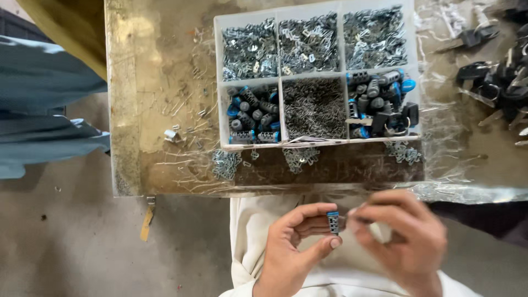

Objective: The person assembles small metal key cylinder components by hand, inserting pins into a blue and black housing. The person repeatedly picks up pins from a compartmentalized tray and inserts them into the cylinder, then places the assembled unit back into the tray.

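A small cylinder point(333, 222), dark grey and ribbed with a blue cap at its top end, is pinched upright between the thumb and forefinger of the left hand point(294, 245), the fingers being clamped on its two ends. The right hand point(404, 234) is seen blurred just at 3 o'clock of the cylinder, its fingertips drawn together close to the part; whether anything is pinched between them cannot be told. Both hands are held over a pale cloth point(247, 231) on the lap, at 6 o'clock of the table edge point(275, 190), with open room between the hands and that edge. At 12 o'clock of the hands a white six-compartment tray point(279, 74) is set on the worn brown table point(148, 82). Its three far compartments are filled with small bright metal clips point(308, 44); the near middle one is filled with fine wire springs point(313, 107); like grey-and-blue cylinders point(253, 113) are held in the near left and near right ones. Loose clips are scattered just in front of the tray. Black keyed parts point(495, 82) are heaped at 2 o'clock. A grey-blue garment point(44, 104) is seen at 10 o'clock, and bare concrete floor point(82, 242) lies at 8 o'clock.
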